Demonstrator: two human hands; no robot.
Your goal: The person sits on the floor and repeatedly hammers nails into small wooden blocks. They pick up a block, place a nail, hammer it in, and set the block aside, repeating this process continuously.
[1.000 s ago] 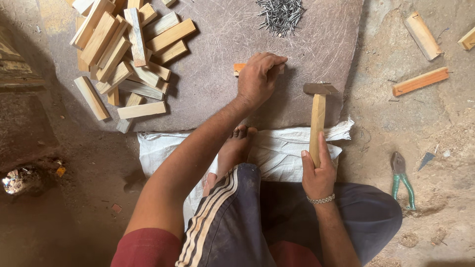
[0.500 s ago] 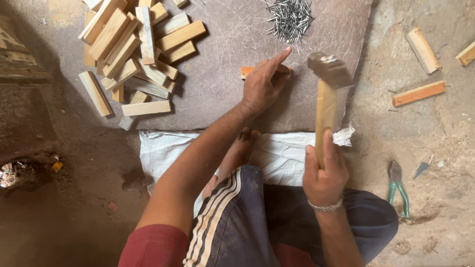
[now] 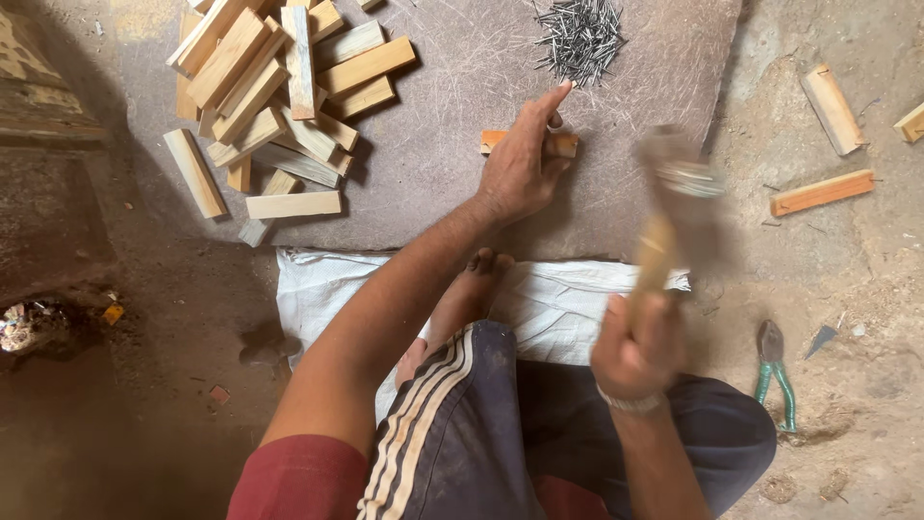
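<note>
My left hand (image 3: 525, 159) rests on a small wooden block (image 3: 563, 144) lying on the grey stone slab (image 3: 452, 173); its forefinger stretches toward a heap of nails (image 3: 580, 37). Whether it pinches a nail is hidden. My right hand (image 3: 640, 347) grips the wooden handle of a hammer (image 3: 669, 207), raised and blurred, its head to the right of the block. My bare foot (image 3: 472, 289) lies on a white sack (image 3: 558, 303).
A pile of several wooden blocks (image 3: 274, 96) covers the slab's left part. Loose wooden pieces (image 3: 821, 191) lie on the dirt at right. Green-handled pliers (image 3: 775, 371) lie on the ground at my right. A dark stone step (image 3: 48, 116) is at left.
The hammer has risen from resting on the slab and is swinging, blurred. My left hand stays on the small block, its forefinger now extended toward the nails.
</note>
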